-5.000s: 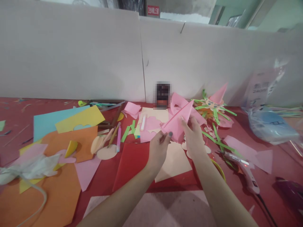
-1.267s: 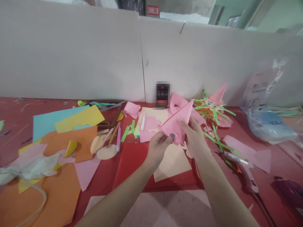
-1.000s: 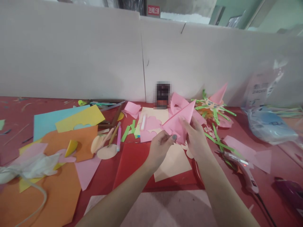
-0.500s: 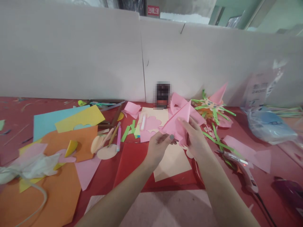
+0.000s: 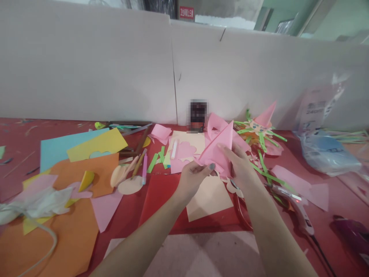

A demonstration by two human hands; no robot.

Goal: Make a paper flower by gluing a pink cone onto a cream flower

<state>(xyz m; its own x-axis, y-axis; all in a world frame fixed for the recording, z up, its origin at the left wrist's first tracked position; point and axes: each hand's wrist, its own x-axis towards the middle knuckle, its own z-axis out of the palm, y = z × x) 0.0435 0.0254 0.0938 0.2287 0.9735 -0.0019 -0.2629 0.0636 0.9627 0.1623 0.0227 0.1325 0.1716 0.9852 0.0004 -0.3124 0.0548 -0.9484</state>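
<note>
Between my hands is a pink paper cone [image 5: 218, 148], its point tilted up and to the right. My left hand [image 5: 192, 176] pinches its lower left edge, thumb on the near side. My right hand [image 5: 236, 163] is closed on the cone's right side, thumb lying along the paper. Below them a cream paper sheet [image 5: 209, 198] lies on a red folder [image 5: 161, 196]. Scissors [image 5: 240, 196] show in part beside my right wrist. Behind the cone, a pink flower-shaped cutout [image 5: 186, 150] rests on pale sheets.
At right lie a glue gun [image 5: 300, 211] with a lit red light, green paper strips [image 5: 268, 173] and a finished paper figure [image 5: 262, 125] with a pink cone hat. Orange paper [image 5: 57, 238] and a white cable [image 5: 52, 234] spread at left. A plastic bag [image 5: 328, 150] stands far right.
The cone has shifted slightly to the right and opened out a little in my hands. My right hand has moved slightly right; more of the scissors shows beside it.
</note>
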